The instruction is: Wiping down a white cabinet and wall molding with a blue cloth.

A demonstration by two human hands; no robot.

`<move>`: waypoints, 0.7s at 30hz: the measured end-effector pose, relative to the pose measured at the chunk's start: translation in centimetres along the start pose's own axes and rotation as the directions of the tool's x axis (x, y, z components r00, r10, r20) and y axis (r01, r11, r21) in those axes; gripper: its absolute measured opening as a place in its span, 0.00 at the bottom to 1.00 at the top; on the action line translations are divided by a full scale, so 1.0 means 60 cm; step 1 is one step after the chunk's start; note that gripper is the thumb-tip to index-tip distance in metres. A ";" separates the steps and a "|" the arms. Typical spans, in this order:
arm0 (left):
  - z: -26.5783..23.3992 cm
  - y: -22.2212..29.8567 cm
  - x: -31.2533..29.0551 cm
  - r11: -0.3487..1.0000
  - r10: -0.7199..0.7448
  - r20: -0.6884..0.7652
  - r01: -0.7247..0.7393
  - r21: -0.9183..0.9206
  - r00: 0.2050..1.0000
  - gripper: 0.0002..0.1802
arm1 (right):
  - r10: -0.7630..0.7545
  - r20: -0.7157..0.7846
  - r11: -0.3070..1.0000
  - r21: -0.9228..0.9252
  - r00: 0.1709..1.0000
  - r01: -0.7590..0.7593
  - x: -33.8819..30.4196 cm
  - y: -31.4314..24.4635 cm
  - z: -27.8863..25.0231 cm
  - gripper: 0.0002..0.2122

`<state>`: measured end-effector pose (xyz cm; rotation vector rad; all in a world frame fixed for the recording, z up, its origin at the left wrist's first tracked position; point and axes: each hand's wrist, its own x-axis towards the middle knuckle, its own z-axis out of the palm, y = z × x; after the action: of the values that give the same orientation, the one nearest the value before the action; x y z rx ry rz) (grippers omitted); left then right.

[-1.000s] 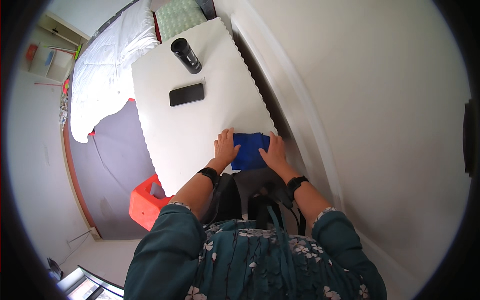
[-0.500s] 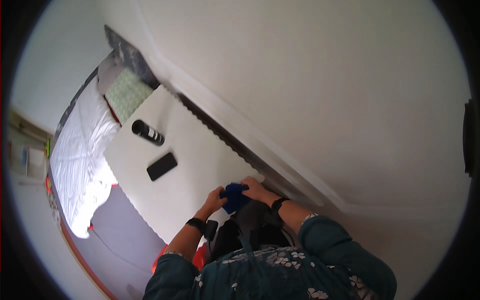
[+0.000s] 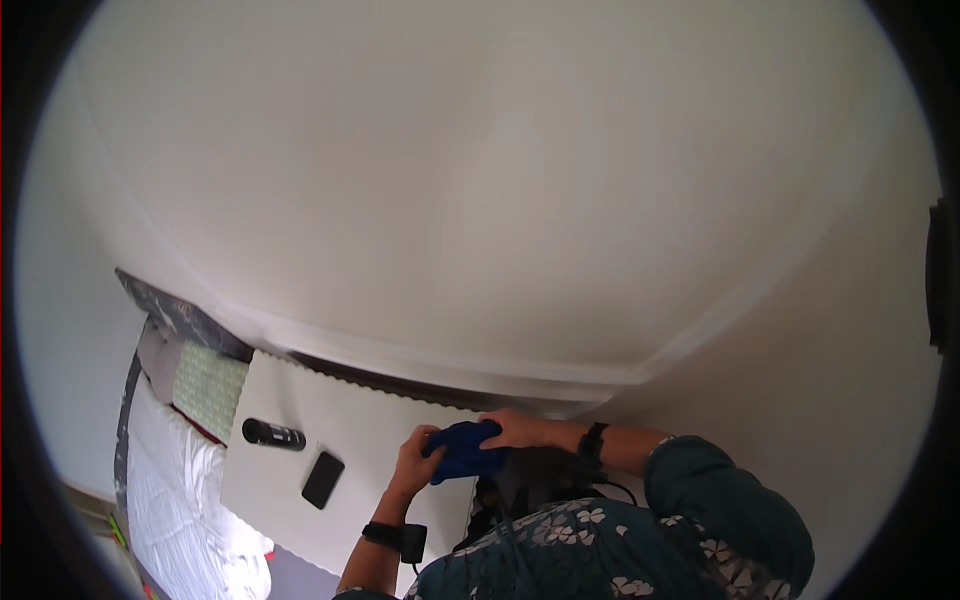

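Note:
A piece of dark blue cloth (image 3: 465, 452) is stretched between my two hands at the right end of the white table. My left hand (image 3: 412, 465) has its fingers closed on the cloth's left side. On the opposite side, my right hand (image 3: 513, 430) grips the upper right part of it. The cloth hides some of the fingertips. Just below my right hand is something dark grey (image 3: 545, 478), too dim to make out.
The white scalloped-edge table (image 3: 370, 425) carries a black cylinder (image 3: 273, 434) and a black phone (image 3: 323, 480). Beyond its left end is a bed with a white sheet (image 3: 175, 485) and a green pillow (image 3: 210, 393). A pale wall (image 3: 480, 220) runs along the far side.
The view has turned, so table and bed appear lower and more wall shows. Both hands still hold the blue cloth, which is now spread wider.

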<state>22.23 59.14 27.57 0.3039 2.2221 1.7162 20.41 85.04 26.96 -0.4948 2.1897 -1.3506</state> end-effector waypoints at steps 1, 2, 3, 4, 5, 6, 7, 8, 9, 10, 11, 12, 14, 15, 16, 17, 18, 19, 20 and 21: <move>0.006 0.014 0.006 0.999 -0.022 -0.044 0.020 -0.038 0.999 0.17 | -0.008 -0.020 1.000 -0.007 1.000 0.008 -0.016 -0.012 -0.012 0.20; 0.013 0.029 0.014 1.000 -0.003 -0.035 0.002 -0.029 0.999 0.17 | -0.068 -0.134 0.996 -0.059 0.989 0.061 -0.033 -0.022 -0.023 0.18; 0.021 0.046 0.021 0.994 0.072 -0.043 -0.068 0.084 0.997 0.16 | -0.132 -0.243 0.988 -0.116 0.961 0.106 -0.052 -0.032 -0.033 0.16; 0.028 0.066 0.027 0.970 0.150 -0.039 -0.140 0.199 0.988 0.16 | -0.238 -0.347 0.960 -0.225 0.907 0.165 -0.074 -0.052 -0.045 0.15; 0.035 0.092 0.034 0.966 0.162 -0.022 -0.154 0.210 0.987 0.16 | -0.241 -0.367 0.960 -0.225 0.898 0.166 -0.091 -0.067 -0.059 0.15; 0.045 0.122 0.045 0.945 0.258 -0.038 -0.244 0.218 0.965 0.15 | -0.373 -0.447 0.914 -0.331 0.813 0.237 -0.108 -0.081 -0.076 0.15; 0.055 0.148 0.056 0.916 0.352 -0.058 -0.331 0.227 0.934 0.13 | -0.502 -0.498 0.848 -0.442 0.707 0.291 -0.127 -0.095 -0.092 0.16; 0.061 0.174 0.070 0.844 0.475 -0.059 -0.435 0.314 0.878 0.14 | -0.503 -0.509 0.849 -0.443 0.699 0.288 -0.147 -0.115 -0.110 0.16; 0.066 0.205 0.081 0.819 0.520 -0.041 -0.484 0.309 0.853 0.15 | -0.588 -0.523 0.790 -0.534 0.617 0.301 -0.168 -0.137 -0.129 0.16; 0.075 0.242 0.099 0.647 0.727 -0.071 -0.646 0.404 0.683 0.18 | -0.670 -0.518 0.722 -0.621 0.532 0.305 -0.187 -0.162 -0.150 0.16; 0.090 0.283 0.102 0.658 0.724 -0.137 -0.618 0.431 0.676 0.19 | -0.671 -0.521 0.722 -0.621 0.528 0.304 -0.207 -0.187 -0.170 0.16; 0.108 0.333 0.106 0.612 0.768 -0.185 -0.617 0.494 0.613 0.21 | -0.749 -0.503 0.637 -0.727 0.432 0.258 -0.235 -0.213 -0.194 0.17; 0.130 0.407 0.116 0.568 0.810 -0.202 -0.647 0.509 0.551 0.20 | -0.821 -0.465 0.542 -0.818 0.332 0.195 -0.276 -0.261 -0.231 0.18; 0.137 0.439 0.122 0.553 0.827 -0.218 -0.681 0.480 0.519 0.20 | -0.867 -0.442 0.476 -0.872 0.231 0.116 -0.286 -0.282 -0.246 0.19; 0.143 0.475 0.123 0.573 0.814 -0.218 -0.680 0.457 0.539 0.19 | -0.904 -0.406 0.412 -0.911 0.132 0.018 -0.298 -0.304 -0.260 0.20; 0.148 0.499 0.128 0.592 0.806 -0.274 -0.705 0.389 0.525 0.17 | -0.907 -0.401 0.408 -0.912 0.126 0.031 -0.304 -0.326 -0.272 0.20; 0.147 0.524 0.127 0.611 0.792 -0.295 -0.686 0.396 0.535 0.17 | -0.920 -0.386 0.383 -0.922 0.069 -0.049 -0.308 -0.348 -0.284 0.21; 0.152 0.551 0.130 0.626 0.780 -0.310 -0.675 0.391 0.544 0.17 | -0.931 -0.364 0.359 -0.922 0.014 -0.144 -0.312 -0.361 -0.300 0.22; 0.160 0.575 0.132 0.616 0.788 -0.307 -0.682 0.394 0.534 0.17 | -0.933 -0.359 0.354 -0.923 0.004 -0.149 -0.314 -0.369 -0.316 0.22; 0.169 0.597 0.134 0.735 0.669 -0.344 -0.656 0.173 0.658 0.14 | -0.936 -0.351 0.349 -0.913 -0.025 -0.210 -0.315 -0.376 -0.330 0.22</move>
<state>17.70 80.32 58.86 0.9791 2.6266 2.2628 24.54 99.68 59.04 -1.0259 4.3369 -0.5655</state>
